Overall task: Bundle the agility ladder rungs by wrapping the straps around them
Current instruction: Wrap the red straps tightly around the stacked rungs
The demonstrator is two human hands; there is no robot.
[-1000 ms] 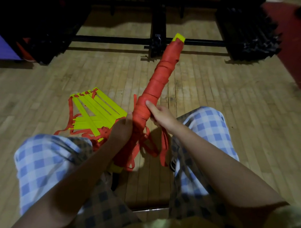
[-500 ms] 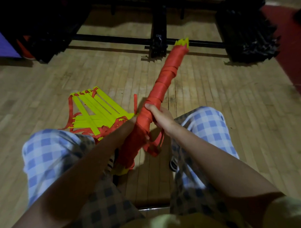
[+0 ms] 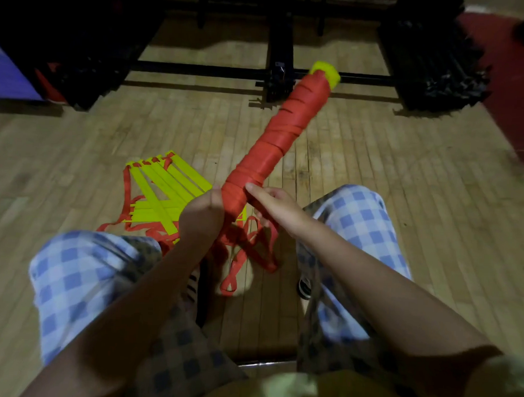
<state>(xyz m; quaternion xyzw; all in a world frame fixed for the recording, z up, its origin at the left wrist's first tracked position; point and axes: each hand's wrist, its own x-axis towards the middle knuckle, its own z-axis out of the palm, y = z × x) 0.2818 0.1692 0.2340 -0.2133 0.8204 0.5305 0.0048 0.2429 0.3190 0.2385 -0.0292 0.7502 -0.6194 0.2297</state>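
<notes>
Most of the bundle (image 3: 274,152) already wears orange strap, so while our left hand (image 3: 200,217) grips its near end and our right hand (image 3: 277,203) pinches the strap against it, we keep each turn tight beside the last one.

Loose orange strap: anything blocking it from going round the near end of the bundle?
Nothing visible does. The loose orange strap hangs free below the wrapped bundle; only the left hand gripping the near end covers that stretch, right hand alongside.
</notes>
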